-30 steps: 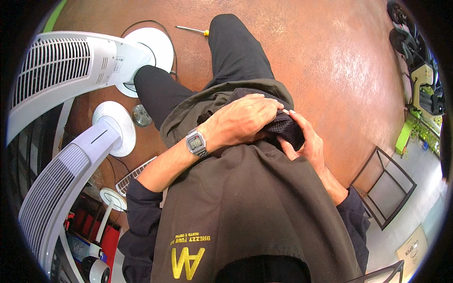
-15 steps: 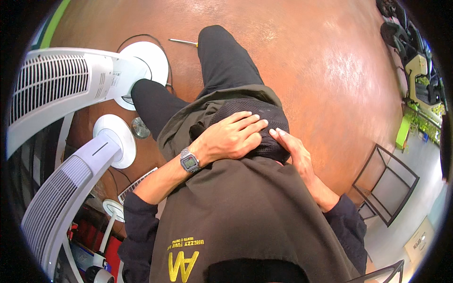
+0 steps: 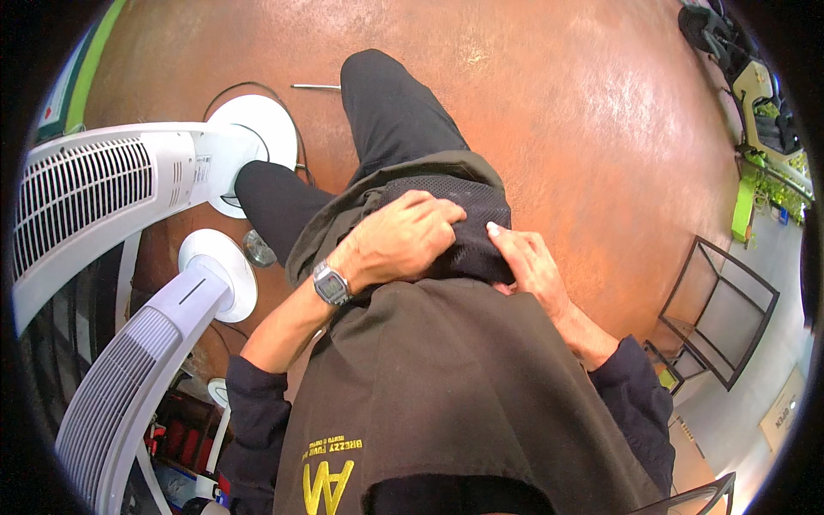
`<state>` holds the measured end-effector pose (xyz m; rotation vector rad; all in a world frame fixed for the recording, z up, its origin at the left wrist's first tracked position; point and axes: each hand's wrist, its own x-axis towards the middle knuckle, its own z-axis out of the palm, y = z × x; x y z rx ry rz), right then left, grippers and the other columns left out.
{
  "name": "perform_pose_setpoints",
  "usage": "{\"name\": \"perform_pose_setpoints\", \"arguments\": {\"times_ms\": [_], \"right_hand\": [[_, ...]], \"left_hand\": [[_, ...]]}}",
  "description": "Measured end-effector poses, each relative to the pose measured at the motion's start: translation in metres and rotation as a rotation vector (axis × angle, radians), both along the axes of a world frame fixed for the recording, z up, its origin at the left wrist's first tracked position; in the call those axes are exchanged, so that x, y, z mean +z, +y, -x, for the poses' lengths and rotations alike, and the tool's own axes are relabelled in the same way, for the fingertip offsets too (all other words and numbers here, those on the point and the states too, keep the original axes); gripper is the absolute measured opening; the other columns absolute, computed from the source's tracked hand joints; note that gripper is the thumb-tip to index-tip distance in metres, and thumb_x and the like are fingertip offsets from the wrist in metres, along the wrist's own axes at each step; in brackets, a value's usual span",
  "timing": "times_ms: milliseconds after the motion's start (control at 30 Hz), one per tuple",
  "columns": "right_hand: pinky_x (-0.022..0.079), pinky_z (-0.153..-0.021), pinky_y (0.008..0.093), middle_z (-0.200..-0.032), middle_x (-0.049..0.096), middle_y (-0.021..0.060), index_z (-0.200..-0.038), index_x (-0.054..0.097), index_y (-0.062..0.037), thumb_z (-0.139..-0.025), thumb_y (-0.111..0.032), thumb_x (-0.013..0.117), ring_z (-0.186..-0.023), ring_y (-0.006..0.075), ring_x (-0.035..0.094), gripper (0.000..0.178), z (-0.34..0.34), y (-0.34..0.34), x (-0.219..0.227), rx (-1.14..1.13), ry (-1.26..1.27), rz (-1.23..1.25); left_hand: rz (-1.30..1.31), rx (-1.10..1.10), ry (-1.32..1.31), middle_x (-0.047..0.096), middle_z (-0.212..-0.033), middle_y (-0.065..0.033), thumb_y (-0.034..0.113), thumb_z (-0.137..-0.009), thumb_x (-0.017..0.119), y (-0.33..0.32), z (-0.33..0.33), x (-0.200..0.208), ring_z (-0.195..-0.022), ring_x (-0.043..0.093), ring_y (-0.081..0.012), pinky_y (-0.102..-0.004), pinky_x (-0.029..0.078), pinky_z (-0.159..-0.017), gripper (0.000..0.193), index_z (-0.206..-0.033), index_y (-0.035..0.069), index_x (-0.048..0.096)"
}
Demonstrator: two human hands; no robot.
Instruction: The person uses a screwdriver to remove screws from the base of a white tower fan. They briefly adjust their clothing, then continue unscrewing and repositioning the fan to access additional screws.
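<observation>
A black mesh piece (image 3: 482, 204) rests on an apron-covered lap (image 3: 319, 242); below, on a reddish-brown floor (image 3: 584, 146), two pale tower fans (image 3: 178, 168) stand on round white bases (image 3: 273, 118) near a dark cord (image 3: 251, 83), a shiny rounded object (image 3: 257, 249) and a thin metal shaft (image 3: 316, 87).

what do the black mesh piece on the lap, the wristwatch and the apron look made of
Black mesh piece: probably matte synthetic fabric, since fine, regular holes show across it.
Wristwatch: likely metal, or metal-coated plastic, from its silvery shine and segmented band.
Apron: matte cloth, perhaps cotton or a blend; it creases softly.
</observation>
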<state>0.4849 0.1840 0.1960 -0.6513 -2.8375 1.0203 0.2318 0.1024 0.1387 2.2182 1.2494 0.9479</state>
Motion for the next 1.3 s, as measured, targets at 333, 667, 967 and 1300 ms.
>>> {"name": "perform_pose_setpoints", "arguments": {"times_ms": [333, 667, 967, 1300], "right_hand": [[0.052, -0.092, 0.0405, -0.131, 0.063, 0.0139, -0.138, 0.051, 0.0014, -0.068, -0.009, 0.083, -0.104, 0.0316, 0.062, 0.078, 0.003, 0.002, -0.012, -0.106, 0.216, -0.011], [0.053, -0.09, 0.0397, -0.127, 0.067, 0.0116, -0.139, 0.051, 0.0008, -0.072, -0.013, 0.081, -0.103, 0.0302, 0.062, 0.074, 0.003, -0.009, -0.013, -0.181, 0.264, 0.032], [0.055, -0.092, 0.0402, -0.129, 0.067, 0.0127, -0.14, 0.045, -0.0047, -0.073, -0.018, 0.088, -0.107, 0.0291, 0.062, 0.081, -0.006, -0.013, -0.013, -0.132, 0.204, 0.018], [0.051, -0.092, 0.0434, -0.132, 0.061, 0.0137, -0.138, 0.051, 0.0, -0.079, -0.023, 0.078, -0.106, 0.0339, 0.059, 0.069, -0.004, -0.015, -0.013, -0.14, 0.262, 0.009]], "left_hand": [[0.097, 0.04, -0.134, 0.064, -0.123, -0.0169, 0.007, -0.068, 0.083, 0.004, 0.003, -0.001, -0.109, 0.064, -0.0363, -0.0461, 0.052, -0.096, 0.044, -0.089, 0.006, 0.044], [-0.065, 0.056, -0.028, 0.065, -0.12, -0.0231, 0.004, -0.087, 0.06, 0.0, -0.002, -0.001, -0.105, 0.067, -0.0375, -0.0474, 0.054, -0.094, 0.015, -0.091, 0.001, 0.046], [-0.039, 0.102, 0.015, 0.066, -0.12, -0.022, 0.007, -0.085, 0.062, -0.007, -0.009, 0.003, -0.108, 0.067, -0.0368, -0.0474, 0.054, -0.096, 0.016, -0.088, 0.001, 0.047], [-0.066, 0.024, 0.011, 0.066, -0.121, -0.0244, 0.011, -0.081, 0.066, -0.008, -0.001, 0.008, -0.111, 0.067, -0.0385, -0.0467, 0.055, -0.098, 0.021, -0.081, 0.004, 0.046]]}}
